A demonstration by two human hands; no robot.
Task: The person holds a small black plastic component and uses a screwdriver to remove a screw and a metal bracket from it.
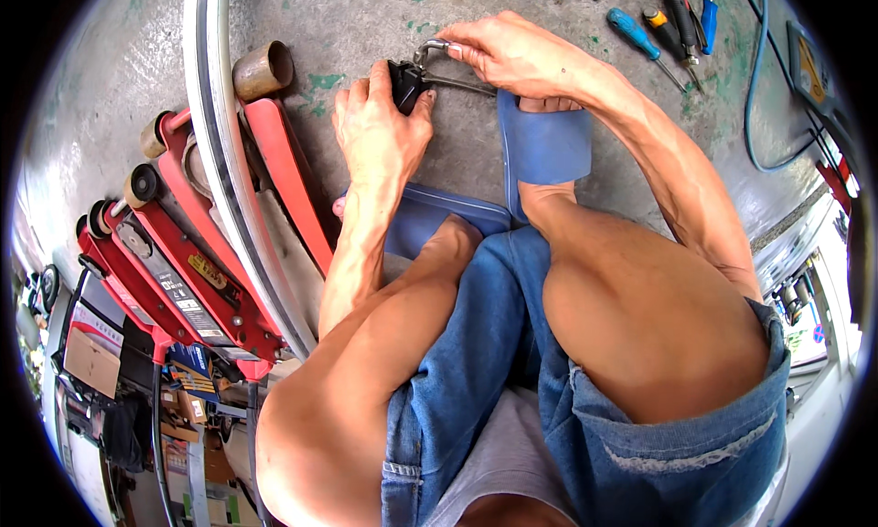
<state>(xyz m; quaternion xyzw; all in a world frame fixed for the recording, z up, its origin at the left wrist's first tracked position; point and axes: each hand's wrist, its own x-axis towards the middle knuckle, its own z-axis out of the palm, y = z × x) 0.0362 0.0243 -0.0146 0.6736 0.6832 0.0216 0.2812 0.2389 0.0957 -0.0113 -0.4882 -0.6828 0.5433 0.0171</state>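
1. In the head view, the left hand (382, 129) holds a small black part (405, 88), with the thumb on its right side and the other fingers on its far and left sides. This part is at the far middle of the scene, over the concrete floor (320, 28).
2. The right hand (498, 53) pinches a bent metal piece (428, 47) between thumb and fingers, narrowly. The bend goes down to the black part; whether they are joined, I cannot tell.
3. A thin metal rod (465, 85) lies just beside the part and points right, toward the right blue slipper (553, 147).
4. For good work, in my judgement, the left grip should be firm and the right pressure small and even, because a bent piece can slip.
5. It seems also wise to mind the toes, which are near the rod's right end.
6. Far right, a turquoise screwdriver (631, 31) lies apart from both hands.
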